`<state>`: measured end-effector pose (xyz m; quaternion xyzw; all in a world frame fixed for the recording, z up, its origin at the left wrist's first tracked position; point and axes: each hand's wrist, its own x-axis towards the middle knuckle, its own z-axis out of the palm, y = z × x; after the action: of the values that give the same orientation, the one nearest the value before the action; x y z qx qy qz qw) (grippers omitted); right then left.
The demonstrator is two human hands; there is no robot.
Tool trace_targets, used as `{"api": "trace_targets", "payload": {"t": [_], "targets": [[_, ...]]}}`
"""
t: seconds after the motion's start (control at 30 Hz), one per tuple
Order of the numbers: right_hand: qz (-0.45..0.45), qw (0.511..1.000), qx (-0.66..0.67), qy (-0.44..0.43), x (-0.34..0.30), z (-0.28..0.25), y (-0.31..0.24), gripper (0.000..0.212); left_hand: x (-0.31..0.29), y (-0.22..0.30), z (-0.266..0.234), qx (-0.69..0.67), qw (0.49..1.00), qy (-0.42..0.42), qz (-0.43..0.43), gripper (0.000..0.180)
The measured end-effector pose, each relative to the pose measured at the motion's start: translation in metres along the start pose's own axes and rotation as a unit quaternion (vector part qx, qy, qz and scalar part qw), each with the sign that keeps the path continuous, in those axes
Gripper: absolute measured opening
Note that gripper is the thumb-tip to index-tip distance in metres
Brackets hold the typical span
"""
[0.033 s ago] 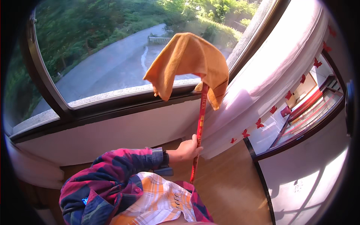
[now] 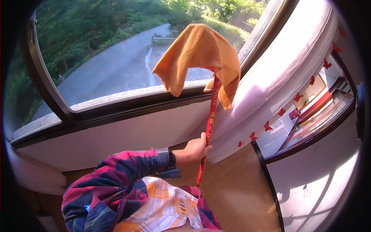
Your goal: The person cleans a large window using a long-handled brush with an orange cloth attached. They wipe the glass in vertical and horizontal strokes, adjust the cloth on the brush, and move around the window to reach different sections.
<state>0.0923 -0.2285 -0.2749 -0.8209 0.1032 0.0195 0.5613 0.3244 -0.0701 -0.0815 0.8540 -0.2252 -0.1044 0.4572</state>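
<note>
My left hand [image 2: 196, 149] is closed around a red stick [image 2: 210, 121], with the fingers wrapped about its middle. The stick stands steeply, leaning slightly right toward its top. Over its upper end drapes an orange cloth [image 2: 201, 46], whose corners hang down on both sides. Behind the cloth is a large window [image 2: 104, 77]; whether the cloth touches the glass I cannot tell. The stick's lower end meets the edge of my plaid shirt [image 2: 127, 170]. My right hand is out of sight.
A sheer white curtain [image 2: 266, 73] hangs to the right of the window. Red butterfly shapes [image 2: 267, 126] run along the curtain's edge, beside a mirror-like framed panel [image 2: 313, 116]. A dark window frame [image 2: 127, 115] crosses above the pale wall. Below lies a brown wooden floor [image 2: 232, 193].
The cloth and the top of the stick have shifted up and a little to the right. My left hand has risen slightly with them, still holding the stick.
</note>
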Motion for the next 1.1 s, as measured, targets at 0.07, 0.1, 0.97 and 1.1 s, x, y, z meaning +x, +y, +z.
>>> {"api": "trace_targets", "payload": {"t": [0.07, 0.1, 0.97, 1.1], "targets": [[0.004, 0.984, 0.154, -0.094, 0.036, 0.007, -0.032, 0.054, 0.029, 0.018, -0.031, 0.01, 0.997, 0.074, 0.025, 0.046], [0.034, 0.952, 0.264, -0.151, 0.057, 0.012, -0.049, 0.054, 0.042, 0.029, -0.048, 0.025, 0.992, 0.112, 0.046, 0.044], [0.02, 0.946, 0.298, -0.123, 0.051, 0.043, -0.091, 0.061, 0.024, 0.043, -0.082, 0.034, 0.987, 0.104, 0.115, 0.051], [-0.024, 0.927, 0.348, -0.137, 0.098, 0.034, -0.161, 0.064, 0.026, 0.078, -0.1, 0.026, 0.969, 0.159, 0.189, 0.067]]}}
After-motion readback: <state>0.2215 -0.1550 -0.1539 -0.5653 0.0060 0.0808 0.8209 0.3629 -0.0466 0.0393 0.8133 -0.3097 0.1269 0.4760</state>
